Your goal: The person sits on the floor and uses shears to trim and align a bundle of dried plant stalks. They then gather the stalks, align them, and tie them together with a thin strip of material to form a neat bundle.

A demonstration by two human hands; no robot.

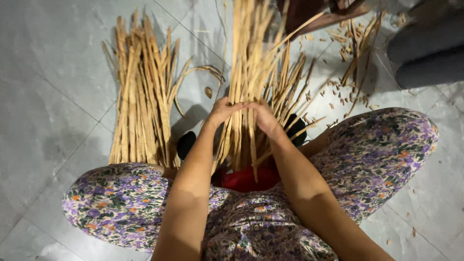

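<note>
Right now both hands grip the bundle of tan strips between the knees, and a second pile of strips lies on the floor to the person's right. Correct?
Not quite. The left hand and right hand do grip the bundle of tan strips between the knees, but the second pile of strips lies on the grey floor to the person's left, as the head view shows.

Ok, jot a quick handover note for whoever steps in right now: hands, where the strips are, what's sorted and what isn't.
Left hand and right hand: both closed around the upright bundle of dried strips, held between the knees.
Second bundle of strips: lying flat on the tiled floor, to the left of the held one, untouched.
Loose short scraps: scattered on the floor to the right.
Done: one bundle laid aside.
Left: the bundle in hand is not set down, and the scraps are not gathered.
</note>
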